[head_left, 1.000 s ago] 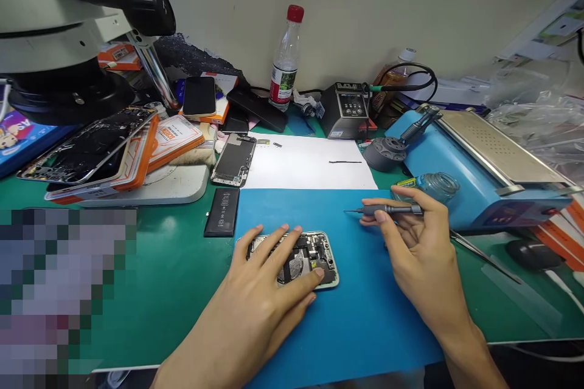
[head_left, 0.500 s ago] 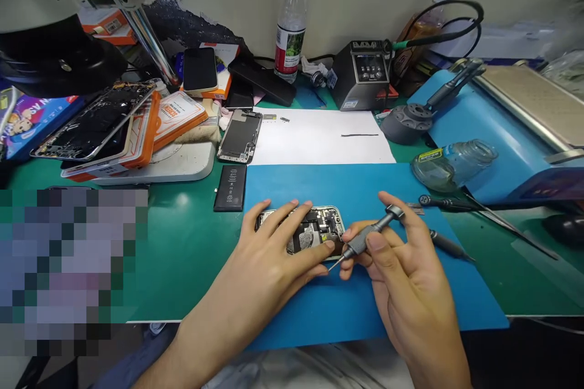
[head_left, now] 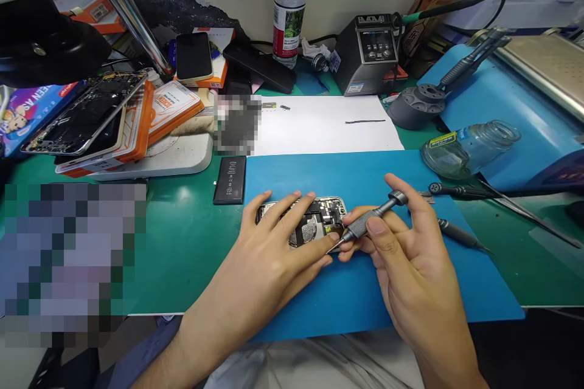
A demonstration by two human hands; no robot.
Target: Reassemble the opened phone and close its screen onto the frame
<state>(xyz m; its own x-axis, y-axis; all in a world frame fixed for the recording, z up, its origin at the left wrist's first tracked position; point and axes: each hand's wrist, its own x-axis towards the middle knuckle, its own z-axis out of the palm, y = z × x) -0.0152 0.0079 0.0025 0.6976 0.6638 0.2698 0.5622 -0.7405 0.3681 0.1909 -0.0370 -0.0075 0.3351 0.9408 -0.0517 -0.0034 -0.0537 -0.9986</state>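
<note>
An opened phone (head_left: 310, 230) lies on the blue mat (head_left: 365, 285), its circuit board and inner parts showing. My left hand (head_left: 274, 249) is laid across it with spread fingers, gripping it from the far edge to the near edge and hiding its left part. In my right hand (head_left: 406, 255) is a small grey precision screwdriver (head_left: 362, 225), held between thumb and fingers, forefinger at its cap. The screwdriver's tip points down at the phone's near right corner, close to my left fingertips. Whether it touches a screw cannot be seen.
A phone battery (head_left: 230, 180) lies left of the mat. Small parts and a black strip (head_left: 365, 121) rest on white paper (head_left: 319, 134). To the right are a glass jar (head_left: 469, 149), tweezers (head_left: 533, 216) and another grey tool (head_left: 460, 234). Stacked boxes and phones (head_left: 91, 115) stand left.
The camera view has shifted slightly. The screwdriver's tip has moved up from below the phone's near edge to its near right corner. Both hands keep their holds.
</note>
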